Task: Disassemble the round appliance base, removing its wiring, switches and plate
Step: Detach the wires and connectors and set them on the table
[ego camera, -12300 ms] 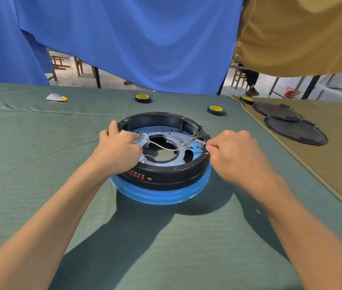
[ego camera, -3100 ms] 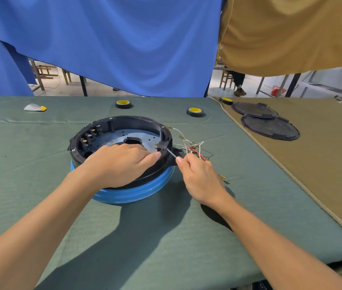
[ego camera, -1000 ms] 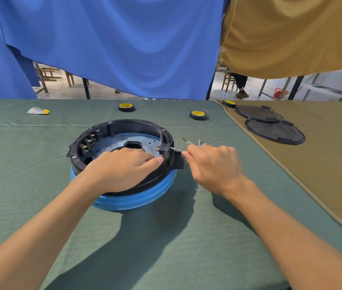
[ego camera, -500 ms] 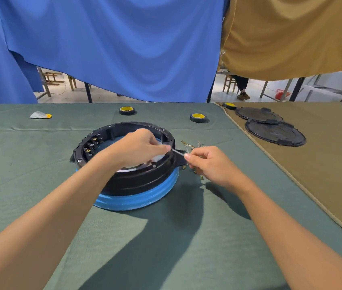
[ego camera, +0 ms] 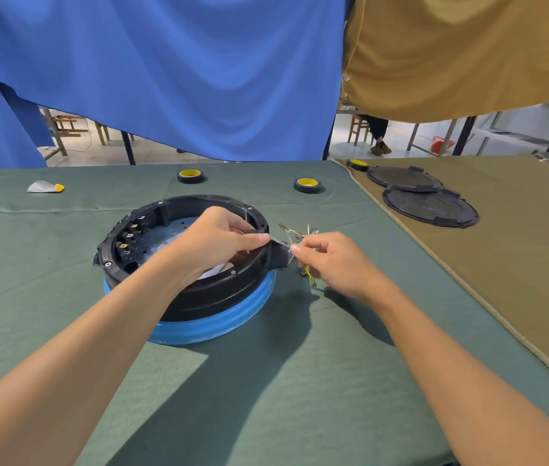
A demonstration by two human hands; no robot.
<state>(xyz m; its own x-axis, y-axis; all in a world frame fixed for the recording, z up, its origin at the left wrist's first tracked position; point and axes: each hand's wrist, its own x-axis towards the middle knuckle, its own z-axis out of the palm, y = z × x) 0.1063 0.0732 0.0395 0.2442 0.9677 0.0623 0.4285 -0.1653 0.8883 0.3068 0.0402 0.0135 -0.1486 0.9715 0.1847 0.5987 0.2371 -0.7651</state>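
left hand (ego camera: 219, 243): reaches over the right half of the ring with its fingers curled. Thumb and forefinger pinch together right at the right rim, on what looks like the end of a thin wire, but I can't tell for sure.
right hand (ego camera: 333, 260): just outside the rim. Thumb and forefinger are clamped on the wires (ego camera: 300, 232) and the other fingers are loosely curled. The two hands' fingertips are close but not touching.
wires: a messy thin bundle with brass-coloured ends, fanning out above the right hand. A yellow-green one hangs below it.
appliance base (ego camera: 212, 294): a black ring on a blue band, mid-table on the green cloth (ego camera: 266, 381), lying flat with the open side up. It's round, so there's no real long axis.
tab (ego camera: 280, 257): sticks out of the base to the right, toward the right hand.
switches (ego camera: 128, 235): a row along the inside left wall.
plate (ego camera: 165, 233): on the ring's floor, half hidden by the left hand.
around: three tape rolls (ego camera: 190, 175) at the far edge and two black round lids (ego camera: 429, 211) on the tan cloth (ego camera: 518, 247), well apart from the base.
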